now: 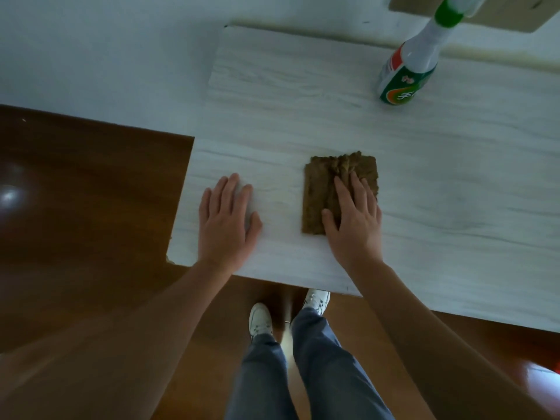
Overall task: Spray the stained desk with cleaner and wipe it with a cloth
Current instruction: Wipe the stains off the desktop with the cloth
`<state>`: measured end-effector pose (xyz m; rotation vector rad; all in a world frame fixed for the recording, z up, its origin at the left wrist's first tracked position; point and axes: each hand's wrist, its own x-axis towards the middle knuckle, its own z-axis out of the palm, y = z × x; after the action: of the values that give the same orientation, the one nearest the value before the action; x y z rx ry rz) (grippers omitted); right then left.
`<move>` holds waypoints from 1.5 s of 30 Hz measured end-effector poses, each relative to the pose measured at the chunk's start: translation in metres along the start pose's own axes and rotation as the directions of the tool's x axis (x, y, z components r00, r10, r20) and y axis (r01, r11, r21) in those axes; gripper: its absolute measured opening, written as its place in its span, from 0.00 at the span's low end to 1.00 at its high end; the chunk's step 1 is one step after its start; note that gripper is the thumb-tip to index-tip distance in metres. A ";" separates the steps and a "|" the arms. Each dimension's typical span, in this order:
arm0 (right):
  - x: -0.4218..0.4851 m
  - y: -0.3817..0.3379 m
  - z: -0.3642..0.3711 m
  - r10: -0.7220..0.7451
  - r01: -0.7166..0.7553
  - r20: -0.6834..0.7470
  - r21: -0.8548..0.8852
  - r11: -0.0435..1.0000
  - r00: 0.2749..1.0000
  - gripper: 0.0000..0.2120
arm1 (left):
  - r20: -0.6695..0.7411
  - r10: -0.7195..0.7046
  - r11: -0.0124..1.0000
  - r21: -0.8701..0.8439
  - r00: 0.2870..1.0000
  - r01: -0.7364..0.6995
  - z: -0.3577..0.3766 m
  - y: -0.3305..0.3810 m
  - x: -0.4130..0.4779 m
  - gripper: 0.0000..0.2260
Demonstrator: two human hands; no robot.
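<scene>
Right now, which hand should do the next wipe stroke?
Right. The right hand already lies flat on the brown cloth; the left hand rests flat on the bare desk, apart from the cloth.

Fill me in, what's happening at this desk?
A person is wiping the pale wood-grain desk. The right hand presses flat on a brown cloth; the left hand rests flat on the bare top beside it. The spray bottle stands upright further back, untouched.
</scene>
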<state>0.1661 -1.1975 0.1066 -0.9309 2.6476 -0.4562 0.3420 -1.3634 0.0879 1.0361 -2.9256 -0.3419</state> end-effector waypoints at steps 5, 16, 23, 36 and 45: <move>-0.004 -0.002 -0.008 0.025 -0.020 -0.038 0.105 0.994 0.999 0.34 | -0.017 -0.012 1.000 0.005 1.000 0.012 -0.001 0.001 0.001 0.25; 0.019 -0.022 -0.017 0.255 -0.254 -0.019 0.048 0.966 0.967 0.32 | -0.028 -0.002 1.000 -0.012 1.000 0.002 0.000 -0.002 0.002 0.25; 0.019 -0.036 -0.012 0.289 -0.284 -0.053 0.088 0.955 0.956 0.25 | -0.013 0.009 1.000 -0.019 1.000 -0.009 0.001 -0.004 0.003 0.25; -0.004 -0.058 -0.016 0.358 -0.358 0.012 0.019 0.933 0.934 0.20 | 0.088 0.082 0.995 -0.057 0.993 -0.078 -0.013 -0.017 0.006 0.26; -0.009 -0.056 -0.041 0.389 -0.381 0.016 0.245 0.891 0.921 0.16 | 0.159 0.095 0.991 -0.107 0.983 -0.079 -0.037 -0.019 0.019 0.25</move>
<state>0.1879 -1.2254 0.1673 -0.3118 2.6347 -0.6803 0.3426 -1.3972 0.1192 0.9048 -3.0472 -0.5911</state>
